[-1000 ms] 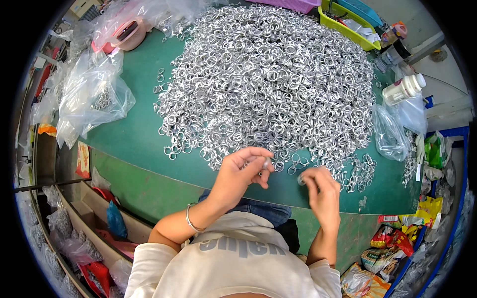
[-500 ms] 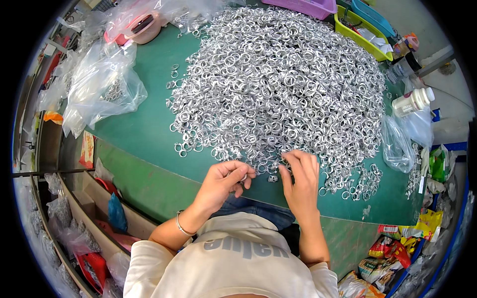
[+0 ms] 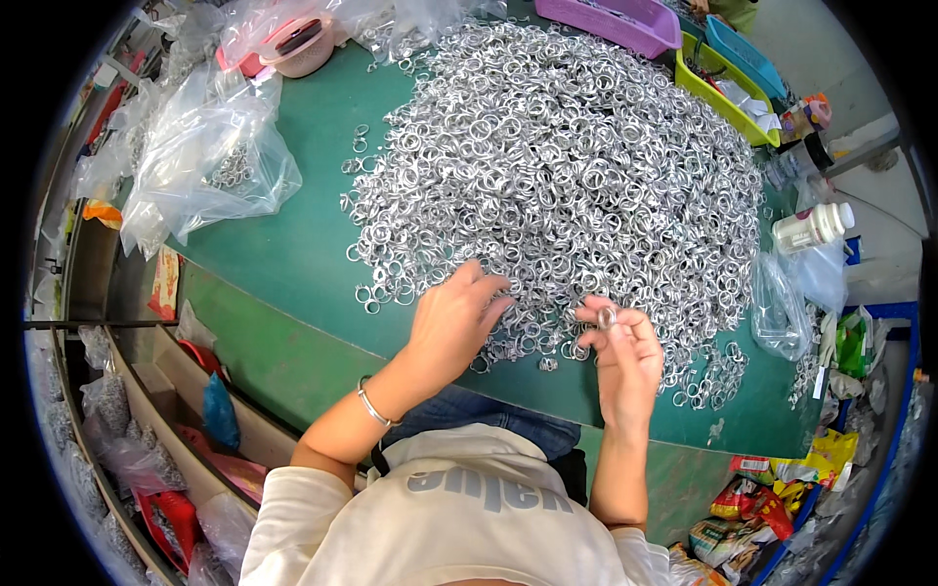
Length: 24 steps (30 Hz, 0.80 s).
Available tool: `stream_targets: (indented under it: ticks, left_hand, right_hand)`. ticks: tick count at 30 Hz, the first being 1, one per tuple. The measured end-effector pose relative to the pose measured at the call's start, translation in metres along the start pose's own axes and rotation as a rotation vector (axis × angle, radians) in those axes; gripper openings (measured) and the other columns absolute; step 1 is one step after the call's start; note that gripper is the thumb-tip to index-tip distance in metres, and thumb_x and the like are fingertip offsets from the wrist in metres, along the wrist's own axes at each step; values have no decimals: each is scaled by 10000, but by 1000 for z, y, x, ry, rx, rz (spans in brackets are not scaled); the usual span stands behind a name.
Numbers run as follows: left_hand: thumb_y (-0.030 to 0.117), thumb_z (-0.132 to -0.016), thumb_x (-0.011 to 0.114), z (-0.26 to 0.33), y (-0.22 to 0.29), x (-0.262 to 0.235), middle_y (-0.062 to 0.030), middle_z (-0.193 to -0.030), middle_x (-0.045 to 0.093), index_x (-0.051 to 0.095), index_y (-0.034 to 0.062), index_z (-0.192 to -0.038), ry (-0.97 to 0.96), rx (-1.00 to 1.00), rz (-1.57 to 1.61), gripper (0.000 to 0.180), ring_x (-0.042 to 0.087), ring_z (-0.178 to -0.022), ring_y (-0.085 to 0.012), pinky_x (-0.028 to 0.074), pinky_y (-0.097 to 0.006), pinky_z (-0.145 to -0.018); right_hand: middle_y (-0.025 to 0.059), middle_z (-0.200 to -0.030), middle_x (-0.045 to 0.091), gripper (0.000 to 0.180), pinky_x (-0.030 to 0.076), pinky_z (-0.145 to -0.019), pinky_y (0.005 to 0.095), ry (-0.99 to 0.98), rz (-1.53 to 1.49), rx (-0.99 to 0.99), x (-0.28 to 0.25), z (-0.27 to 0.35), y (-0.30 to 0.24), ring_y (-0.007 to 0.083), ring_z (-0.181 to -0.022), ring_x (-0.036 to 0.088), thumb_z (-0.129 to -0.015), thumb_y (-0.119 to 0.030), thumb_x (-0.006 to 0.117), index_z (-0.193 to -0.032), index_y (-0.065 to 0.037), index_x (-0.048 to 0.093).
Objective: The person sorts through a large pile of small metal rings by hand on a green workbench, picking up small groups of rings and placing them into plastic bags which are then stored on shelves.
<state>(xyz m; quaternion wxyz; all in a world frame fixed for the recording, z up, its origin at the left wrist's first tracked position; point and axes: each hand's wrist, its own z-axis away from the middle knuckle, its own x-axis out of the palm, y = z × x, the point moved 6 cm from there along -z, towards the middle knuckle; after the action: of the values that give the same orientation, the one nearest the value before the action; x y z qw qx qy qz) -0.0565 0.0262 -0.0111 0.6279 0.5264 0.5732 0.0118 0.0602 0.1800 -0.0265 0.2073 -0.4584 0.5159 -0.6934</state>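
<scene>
The left hand (image 3: 451, 327) lies palm down at the near edge of a big pile of silver metal rings (image 3: 557, 176) on the green table (image 3: 293, 254), its forearm coming in from the lower left with a thin bracelet (image 3: 373, 405) on the wrist. Its fingers are loosely spread and slightly curled, the tips resting among the rings; whether they grip any cannot be told. The right hand (image 3: 625, 356) is raised just beside the pile's near edge, wrist bent so the fingers point up and away, and it pinches a single ring (image 3: 607, 317) between thumb and fingertips, the other fingers curled in. The two hands are near each other but apart. A clear plastic bag (image 3: 210, 166) with a few rings inside lies well to the left.
</scene>
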Motion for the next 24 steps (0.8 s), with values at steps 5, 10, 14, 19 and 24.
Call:
stream_targets:
  ticks: [5, 10, 14, 19, 24]
  left_hand:
    - [111, -785, 671, -7, -6, 12, -125, -803, 545, 641, 48, -887, -91, -13, -73, 123, 580, -611, -340, 466, -425, -543]
    - [82, -776, 681, -9, -7, 8, -104, -754, 552, 658, 47, -861, -56, 21, -29, 95, 564, -585, -305, 448, -394, -534]
    - [57, -814, 638, -7, -9, 3, -57, -674, 499, 668, 44, -901, 29, 39, 161, 93, 483, -496, -201, 391, -326, -474]
    - [97, -934, 502, 9, -32, 12, 52, -635, 407, 637, -3, -1032, -221, -534, 1104, 194, 328, -514, -39, 257, -195, -430]
    - [105, -951, 474, 10, -28, 15, 48, -662, 432, 626, -21, -1038, -168, -534, 1153, 216, 354, -520, -28, 267, -183, -435]
  right_hand:
    - [53, -890, 546, 156, 404, -570, 238, 50, -12, 86, -1, -13, -4, 145, -712, 536, -912, -97, 539, -1048, -25, 564]
    - [84, -788, 467, 269, 364, -606, 323, -86, 1534, -657, 48, -39, -17, 248, -720, 477, -691, 21, 587, -929, -66, 678]
    - [90, -813, 485, 195, 361, -746, 366, -205, 1697, -543, 51, -45, -7, 268, -810, 495, -704, 16, 590, -877, -54, 647]
    - [44, -804, 511, 55, 374, -593, 245, -37, 916, -244, 5, -35, -14, 112, -666, 464, -859, -47, 581, -904, -18, 594]
    - [86, -868, 587, 127, 415, -569, 239, 47, -72, 265, -9, -22, 7, 130, -682, 521, -935, -75, 486, -1035, -13, 537]
